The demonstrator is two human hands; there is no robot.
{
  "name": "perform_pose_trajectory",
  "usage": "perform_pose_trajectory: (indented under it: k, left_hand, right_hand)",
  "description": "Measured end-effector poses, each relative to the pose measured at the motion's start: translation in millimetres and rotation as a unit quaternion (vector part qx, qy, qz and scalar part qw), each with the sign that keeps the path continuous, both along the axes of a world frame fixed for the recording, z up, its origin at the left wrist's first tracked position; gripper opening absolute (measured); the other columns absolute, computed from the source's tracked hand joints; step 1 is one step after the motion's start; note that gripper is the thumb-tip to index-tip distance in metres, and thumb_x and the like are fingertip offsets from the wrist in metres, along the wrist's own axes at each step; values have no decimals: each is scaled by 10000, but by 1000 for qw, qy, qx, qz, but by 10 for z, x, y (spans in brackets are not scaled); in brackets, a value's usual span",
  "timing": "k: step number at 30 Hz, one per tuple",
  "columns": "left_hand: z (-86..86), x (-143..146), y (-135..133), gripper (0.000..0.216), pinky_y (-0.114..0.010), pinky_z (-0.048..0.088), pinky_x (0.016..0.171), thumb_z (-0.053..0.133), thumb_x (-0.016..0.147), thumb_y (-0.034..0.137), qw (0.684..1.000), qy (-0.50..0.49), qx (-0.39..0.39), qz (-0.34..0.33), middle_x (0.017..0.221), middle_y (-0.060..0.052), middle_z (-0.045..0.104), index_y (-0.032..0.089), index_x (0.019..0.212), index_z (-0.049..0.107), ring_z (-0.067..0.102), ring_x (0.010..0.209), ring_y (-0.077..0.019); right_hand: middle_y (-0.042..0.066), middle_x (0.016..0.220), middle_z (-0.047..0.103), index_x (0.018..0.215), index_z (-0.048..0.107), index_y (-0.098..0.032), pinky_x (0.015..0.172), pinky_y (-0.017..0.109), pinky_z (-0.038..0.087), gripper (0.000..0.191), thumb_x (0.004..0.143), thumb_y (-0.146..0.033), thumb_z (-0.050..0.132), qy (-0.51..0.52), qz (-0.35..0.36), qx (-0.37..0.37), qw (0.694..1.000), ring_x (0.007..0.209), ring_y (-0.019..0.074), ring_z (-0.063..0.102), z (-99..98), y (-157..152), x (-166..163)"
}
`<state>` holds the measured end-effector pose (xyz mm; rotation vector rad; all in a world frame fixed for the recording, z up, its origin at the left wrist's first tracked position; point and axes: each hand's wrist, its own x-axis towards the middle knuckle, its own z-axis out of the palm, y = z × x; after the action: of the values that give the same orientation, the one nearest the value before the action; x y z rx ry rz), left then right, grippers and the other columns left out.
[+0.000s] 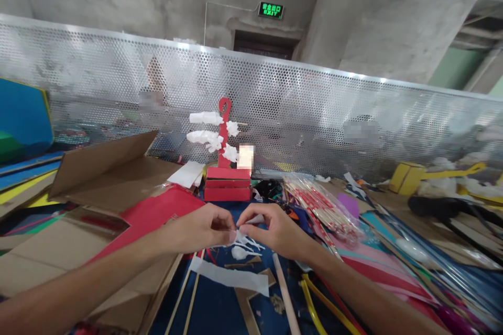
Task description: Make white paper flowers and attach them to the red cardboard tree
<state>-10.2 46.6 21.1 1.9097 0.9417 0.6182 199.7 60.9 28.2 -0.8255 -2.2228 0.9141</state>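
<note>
My left hand point(210, 229) and my right hand point(271, 229) face each other just above the table, thumbs and fingers closed in a pinch. Between the fingertips is a small piece of thin white paper point(234, 238), partly hidden by the fingers. Right under it lie several small white twisted bundles with thin tails point(240, 253). Closer to me, a white paper strip point(231, 276) crosses two thin wooden sticks point(189, 301). Beyond my hands stands a red hooked stand point(227, 191) with white crumpled paper pieces point(205, 137) on its upright.
Cardboard point(106, 167) and a red sheet point(163, 214) lie at left. On the right are a plastic-wrapped bundle of sticks point(322, 204), yellow scissors-like handles point(312, 303) and coloured sheets point(389, 272). A perforated metal panel point(298, 110) runs behind the table.
</note>
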Motion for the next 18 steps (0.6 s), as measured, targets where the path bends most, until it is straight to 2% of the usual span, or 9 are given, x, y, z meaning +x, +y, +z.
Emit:
perform_pose_trajectory:
  k: [3,8,14,18]
  left_hand:
    - [-17,14,-3,194,-204,329,554,593,788,341,1000,-12,8,-9,661,21,544,152,790,635,429,588,-93]
    - [-61,37,-2,147,-213,332,559,565,791,289,1000,-8,27,-8,652,23,524,159,795,633,428,589,-96]
    - [2,80,-61,119,-227,368,600,584,778,275,998,-16,42,32,703,15,541,166,824,591,477,651,-113]
    - [60,100,-116,108,-236,398,638,578,787,268,997,-40,53,30,735,11,544,167,823,563,486,681,-119]
  right_hand:
    - [-5,690,612,837,664,-151,535,199,367,126,812,-247,586,-7,-18,18,1000,568,87,484,11,3,8]
    - [-14,672,564,846,661,-153,513,195,334,138,800,-267,599,3,-43,27,999,555,81,427,18,27,18]
    - [-37,609,503,846,636,-155,500,191,326,144,791,-287,619,23,-54,-13,998,529,77,414,14,54,19]
    - [-31,615,526,868,625,-155,511,197,367,170,796,-309,618,47,-46,-49,997,533,89,473,-7,74,14]
